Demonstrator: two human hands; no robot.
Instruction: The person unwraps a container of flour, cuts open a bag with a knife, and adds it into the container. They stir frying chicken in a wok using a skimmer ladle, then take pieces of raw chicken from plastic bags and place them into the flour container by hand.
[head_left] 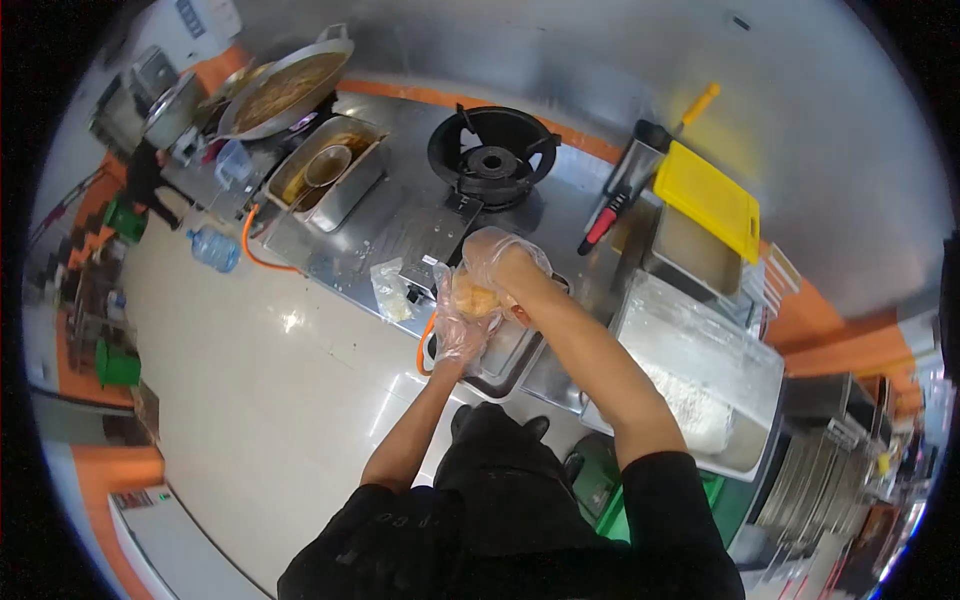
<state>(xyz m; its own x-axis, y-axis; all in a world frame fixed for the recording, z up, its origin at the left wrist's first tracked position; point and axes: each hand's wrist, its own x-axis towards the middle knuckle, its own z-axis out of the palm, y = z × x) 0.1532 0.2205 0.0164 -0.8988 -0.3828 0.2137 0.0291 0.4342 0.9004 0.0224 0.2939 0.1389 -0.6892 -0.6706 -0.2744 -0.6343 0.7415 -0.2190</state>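
Observation:
My left hand (pixel 463 335), in a loose clear plastic glove, is closed around the lower side of a golden-orange piece of food (pixel 475 299). Its exact kind is not plain. Bent at the wrist, my right hand (pixel 495 255) is gloved too and curled at the top of the food. Its fingers are partly hidden, and what they grip cannot be made out. Below both hands, a dark-rimmed tray (pixel 505 382) lies at the counter's front edge. Just left of my left hand is a crumpled clear plastic bag (pixel 391 290).
A black gas burner (pixel 493 162) stands behind my hands. To the left are a steel pan with a strainer (pixel 345 195) and a large wok (pixel 290 90). On the right, a white-powder tub (pixel 700 385) sits below a yellow tray (pixel 707 200). A person stands far left.

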